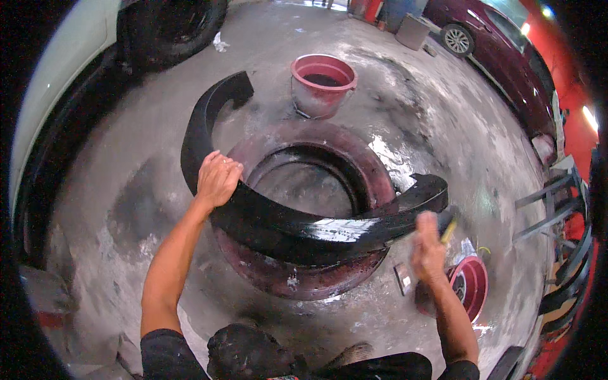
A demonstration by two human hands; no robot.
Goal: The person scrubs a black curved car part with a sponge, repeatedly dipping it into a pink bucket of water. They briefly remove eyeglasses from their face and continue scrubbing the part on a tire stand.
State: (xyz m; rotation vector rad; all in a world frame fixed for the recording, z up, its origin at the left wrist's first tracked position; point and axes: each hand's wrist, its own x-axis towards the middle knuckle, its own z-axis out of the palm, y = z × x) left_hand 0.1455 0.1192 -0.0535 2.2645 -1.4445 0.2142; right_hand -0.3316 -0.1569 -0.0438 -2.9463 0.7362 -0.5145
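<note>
A long, curved black fender flare rests across a worn tire that lies flat on the floor. Its surface shines as if wet near the right end. My left hand is closed over the flare's upper edge on the left. Beside the right end is my right hand, blurred by motion. A smeared dark piece with a yellow edge shows at its fingers; its kind is unclear. A pink bucket stands by my right forearm, partly hidden by it, and a small flat block lies next to it.
Beyond the tire stands a larger pink bucket with dark contents. A white vehicle with a big wheel is at the left, and a maroon car at the far right. More curved black parts lean by the red wall.
</note>
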